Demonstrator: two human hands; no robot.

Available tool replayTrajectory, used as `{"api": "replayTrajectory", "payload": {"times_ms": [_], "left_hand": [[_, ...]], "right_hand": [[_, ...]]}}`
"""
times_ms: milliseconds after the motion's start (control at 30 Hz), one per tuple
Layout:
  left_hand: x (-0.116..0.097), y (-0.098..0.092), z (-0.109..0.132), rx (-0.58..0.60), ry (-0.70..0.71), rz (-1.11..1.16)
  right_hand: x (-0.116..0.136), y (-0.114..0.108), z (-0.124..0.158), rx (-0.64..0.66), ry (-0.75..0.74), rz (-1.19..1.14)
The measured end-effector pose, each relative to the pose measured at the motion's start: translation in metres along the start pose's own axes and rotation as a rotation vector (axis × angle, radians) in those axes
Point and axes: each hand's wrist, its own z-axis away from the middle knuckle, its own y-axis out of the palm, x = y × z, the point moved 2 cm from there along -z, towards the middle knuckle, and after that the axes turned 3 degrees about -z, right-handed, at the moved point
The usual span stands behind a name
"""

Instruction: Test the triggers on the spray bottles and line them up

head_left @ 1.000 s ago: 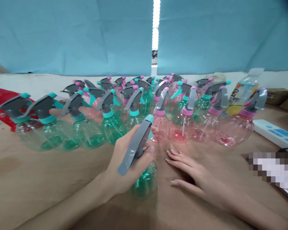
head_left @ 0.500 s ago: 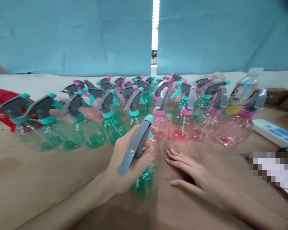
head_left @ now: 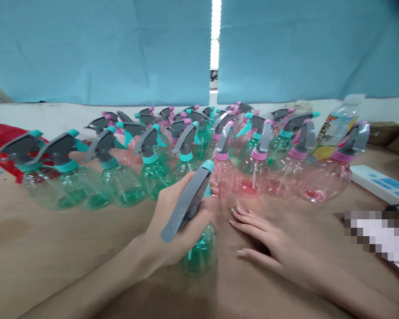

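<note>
My left hand (head_left: 174, 221) is wrapped around the neck of a green spray bottle (head_left: 201, 252), under its grey trigger head with a turquoise nozzle. The bottle stands upright on the brown table (head_left: 86, 248) right in front of me, and my fingers hide its collar and most of the trigger. To its right, my right hand (head_left: 266, 239) rests on the tabletop with fingers stretched out, holding nothing. Just beyond both hands is a front row of spray bottles: green ones (head_left: 156, 175) on the left, pink ones (head_left: 252, 179) on the right.
More pink and green spray bottles crowd behind the front row. At the right are a drink bottle (head_left: 335, 124) with a lemon label, a white power strip (head_left: 382, 184) and a pixelated object (head_left: 379, 235). A red plastic bag (head_left: 6, 141) lies far left. Blue curtains (head_left: 103, 48) hang behind.
The left hand has shifted very slightly, and the held spray bottle's head has tipped a touch with it. The right hand and the rows of bottles are unchanged.
</note>
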Motion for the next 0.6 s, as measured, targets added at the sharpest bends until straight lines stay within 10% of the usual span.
{"api": "replayTrajectory", "payload": {"times_ms": [600], "left_hand": [[-0.0026,0.0019,0.0003,-0.025,-0.048,-0.033]], "right_hand": [[-0.0033,0.0007,-0.0014,-0.001,-0.023,0.018]]}}
